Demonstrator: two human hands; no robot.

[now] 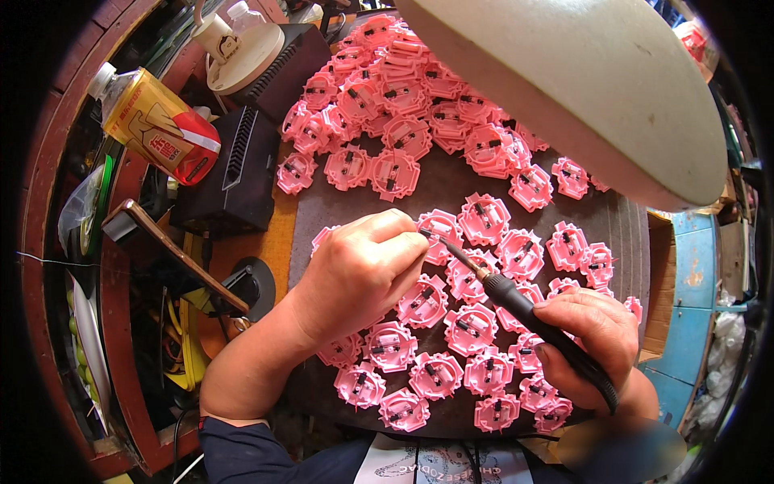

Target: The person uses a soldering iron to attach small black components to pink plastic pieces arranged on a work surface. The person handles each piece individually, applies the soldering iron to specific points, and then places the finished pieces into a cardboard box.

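Many pink parts (471, 323), right hand (595, 335) curled around soldering iron (516, 302), left hand (355, 262) pinched near tip (459, 254), contents unclear

A dark mat (339, 211) bears pink plastic housings (471, 329), heaped far back, scattered nearer.

Bright light washed the pink parts (470, 329) and paled the left hand (363, 258), while the wooden frame (121, 379) at the left sat dimmer, straight edges bowed toward a black round rim, and a blurred patch (621, 452) smeared the lower right.
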